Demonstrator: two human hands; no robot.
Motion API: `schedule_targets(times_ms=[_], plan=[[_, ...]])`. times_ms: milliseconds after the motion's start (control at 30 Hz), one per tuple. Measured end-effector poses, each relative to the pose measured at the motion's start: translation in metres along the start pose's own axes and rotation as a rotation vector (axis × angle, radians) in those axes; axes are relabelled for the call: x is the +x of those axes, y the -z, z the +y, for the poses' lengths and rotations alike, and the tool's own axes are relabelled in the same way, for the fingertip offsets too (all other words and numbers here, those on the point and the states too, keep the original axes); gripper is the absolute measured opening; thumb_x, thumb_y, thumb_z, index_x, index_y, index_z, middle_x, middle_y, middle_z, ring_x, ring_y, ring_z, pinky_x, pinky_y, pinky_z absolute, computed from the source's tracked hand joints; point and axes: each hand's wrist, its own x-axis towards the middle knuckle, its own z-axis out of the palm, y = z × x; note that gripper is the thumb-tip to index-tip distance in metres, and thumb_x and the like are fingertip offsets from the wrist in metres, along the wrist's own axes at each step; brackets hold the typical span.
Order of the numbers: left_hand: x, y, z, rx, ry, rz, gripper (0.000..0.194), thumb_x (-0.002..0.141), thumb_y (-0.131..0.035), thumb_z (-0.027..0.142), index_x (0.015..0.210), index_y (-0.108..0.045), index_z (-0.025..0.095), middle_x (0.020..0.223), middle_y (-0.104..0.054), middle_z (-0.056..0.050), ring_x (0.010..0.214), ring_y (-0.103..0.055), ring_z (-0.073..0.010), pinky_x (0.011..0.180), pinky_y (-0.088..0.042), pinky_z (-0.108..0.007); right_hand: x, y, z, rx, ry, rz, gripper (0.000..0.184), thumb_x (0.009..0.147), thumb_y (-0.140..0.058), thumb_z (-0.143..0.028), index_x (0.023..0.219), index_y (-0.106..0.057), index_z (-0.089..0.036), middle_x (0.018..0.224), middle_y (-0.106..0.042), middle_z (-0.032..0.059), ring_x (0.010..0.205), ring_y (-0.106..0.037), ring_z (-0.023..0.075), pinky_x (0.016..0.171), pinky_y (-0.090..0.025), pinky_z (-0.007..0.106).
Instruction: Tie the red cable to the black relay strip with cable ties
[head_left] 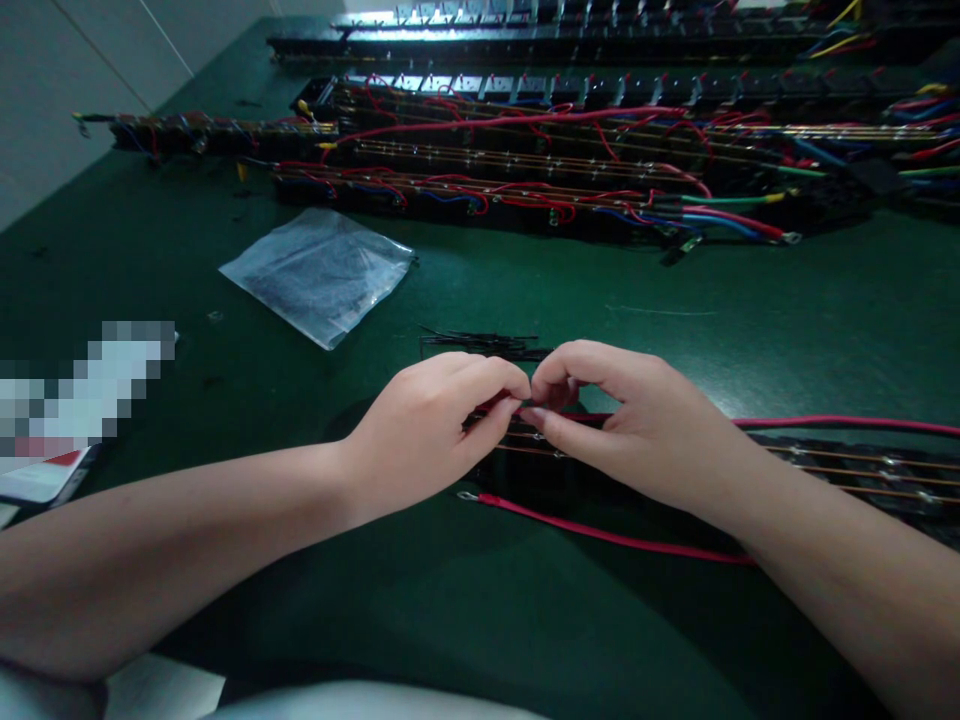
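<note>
My left hand (450,410) and my right hand (622,415) meet fingertip to fingertip above a long black strip assembly (840,470) with copper-coloured rods. Thumb and forefinger are pinched on each hand. Whatever is between them is too small or hidden to name. A red cable (847,422) runs along the strip and passes under my right hand. In front lies a second red cable (600,532) with a metal ring lug at its left end. Just beyond my fingers is a small pile of thin black cable ties (480,343).
A clear plastic bag (319,270) lies left of centre on the green table (480,620). Several similar wired strips (465,190) with red, blue and yellow-green wires stretch across the back. A partly pixelated flat object (67,430) sits at the left edge.
</note>
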Motion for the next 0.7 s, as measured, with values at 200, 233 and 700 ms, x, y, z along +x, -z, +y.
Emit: schedule_targets(times_ms=[200, 233, 700], plan=[[0.0002, -0.0005, 0.0011, -0.003, -0.013, 0.007, 0.010, 0.092, -0.057, 0.017, 0.097, -0.065, 0.018, 0.090, -0.072, 0.001, 0.084, -0.066, -0.0114, 0.076, -0.048, -0.021, 0.0014, -0.0012, 0.0004, -0.011, 0.004, 0.017, 0.004, 0.080, -0.062, -0.018, 0.078, -0.060, -0.020, 0.075, -0.061, -0.0020, 0.068, -0.056, 0.0124, 0.061, -0.043, 0.025], [0.0002, -0.0005, 0.0010, -0.002, -0.018, 0.008, 0.011, 0.092, -0.057, 0.017, 0.098, -0.065, 0.019, 0.091, -0.072, 0.001, 0.084, -0.066, -0.0113, 0.076, -0.048, -0.021, 0.0015, -0.0014, 0.0006, -0.013, 0.005, 0.020, 0.004, 0.080, -0.062, -0.018, 0.078, -0.059, -0.020, 0.075, -0.061, -0.0019, 0.068, -0.056, 0.0123, 0.061, -0.043, 0.025], [-0.0012, -0.0003, -0.0007, 0.023, 0.023, -0.027, 0.011, 0.093, -0.054, 0.019, 0.097, -0.064, 0.020, 0.091, -0.071, 0.001, 0.084, -0.065, -0.0123, 0.074, -0.047, -0.023, 0.0006, -0.0005, -0.0023, 0.012, 0.057, 0.029, 0.015, 0.076, -0.057, -0.006, 0.080, -0.058, -0.020, 0.075, -0.061, -0.0031, 0.068, -0.056, 0.0109, 0.061, -0.043, 0.023]])
